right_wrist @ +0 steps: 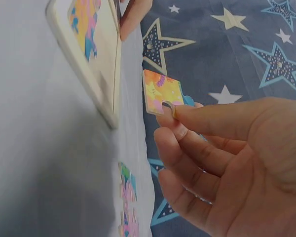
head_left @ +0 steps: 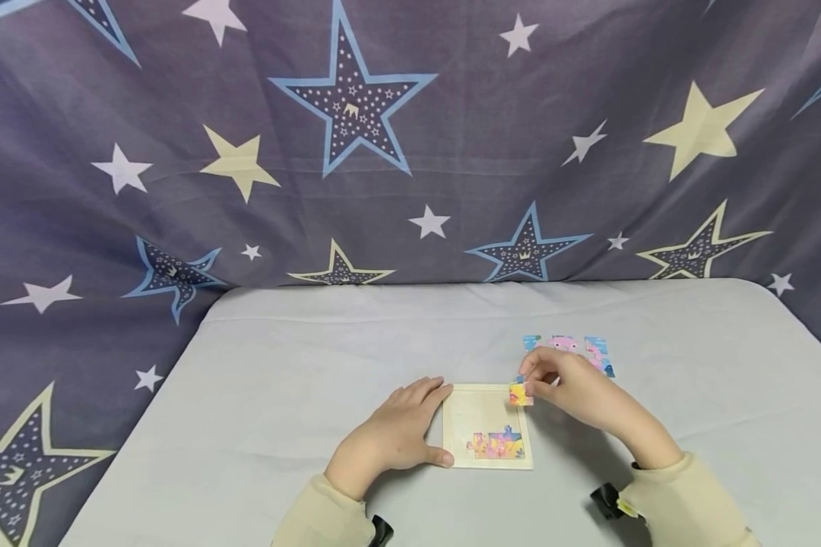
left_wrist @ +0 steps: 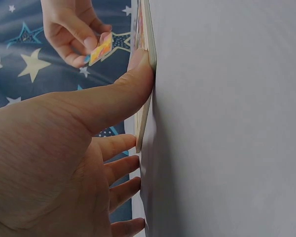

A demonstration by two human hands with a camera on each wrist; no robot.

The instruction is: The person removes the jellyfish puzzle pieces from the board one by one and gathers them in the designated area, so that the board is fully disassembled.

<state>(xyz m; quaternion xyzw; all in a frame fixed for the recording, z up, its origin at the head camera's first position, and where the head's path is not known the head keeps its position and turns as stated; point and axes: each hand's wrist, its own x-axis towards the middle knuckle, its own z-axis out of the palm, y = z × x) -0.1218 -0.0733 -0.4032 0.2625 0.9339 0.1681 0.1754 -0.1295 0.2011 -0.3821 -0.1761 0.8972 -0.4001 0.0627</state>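
My right hand (head_left: pixel 575 386) pinches a yellow and orange jigsaw puzzle piece (right_wrist: pixel 161 92) between thumb and fingertips. It holds the piece above the upper right corner of a pale wooden puzzle tray (head_left: pixel 479 410). Joined pieces (head_left: pixel 498 444) in pink, yellow and blue lie in the tray's lower right corner. My left hand (head_left: pixel 400 429) rests at the tray's left side, fingers extended. In the left wrist view the thumb (left_wrist: pixel 133 81) presses on the tray's rim, while the other fingertips touch the tray edge and the table.
Several loose puzzle pieces (head_left: pixel 597 351) with pink and blue pictures lie behind my right hand, partly hidden by it. The table (head_left: pixel 280 365) has a light grey cover. A dark curtain with stars (head_left: pixel 451 144) hangs behind it. Both sleeves carry black wrist devices.
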